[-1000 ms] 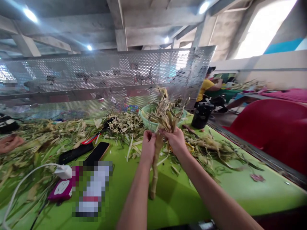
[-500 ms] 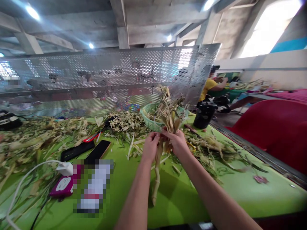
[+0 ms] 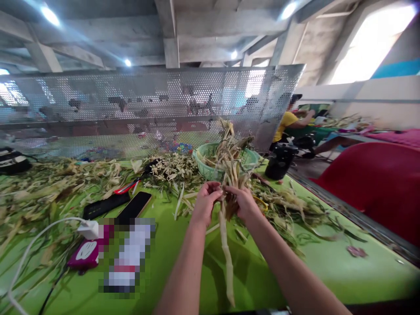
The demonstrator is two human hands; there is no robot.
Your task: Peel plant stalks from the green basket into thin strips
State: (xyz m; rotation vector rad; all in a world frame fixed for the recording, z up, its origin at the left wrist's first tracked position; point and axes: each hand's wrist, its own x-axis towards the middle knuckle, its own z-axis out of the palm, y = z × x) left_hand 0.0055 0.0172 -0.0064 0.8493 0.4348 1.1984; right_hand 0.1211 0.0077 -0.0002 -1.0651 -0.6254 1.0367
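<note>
Left hand (image 3: 208, 200) and right hand (image 3: 242, 201) are held close together above the middle of the green table (image 3: 183, 267), their fingertips nearly meeting. By the left hand, a pale strip (image 3: 226, 258) is pinched near its top between thumb and fingers; its length is hung down between the forearms toward the near edge. By the right hand, a bundle of dry leaves (image 3: 232, 168) is gripped, its loose ends spread upward and its lower part partly hidden by the fingers.

Just beyond the bundle, a light green basket (image 3: 205, 168) is seen, partly covered by those ends. Leaf scraps (image 3: 82, 175) are strewn across the far left, and more trimmings (image 3: 288, 203) are scattered to the right of the right hand. On the left, a phone (image 3: 135, 208) is laid beside a black pouch (image 3: 105, 206), with a purple box (image 3: 83, 254) and a white plug (image 3: 88, 229) placed nearer. At the far right, a black container (image 3: 280, 159) is stood near the table's edge. The far side is bordered by a perforated metal screen (image 3: 147, 100).
</note>
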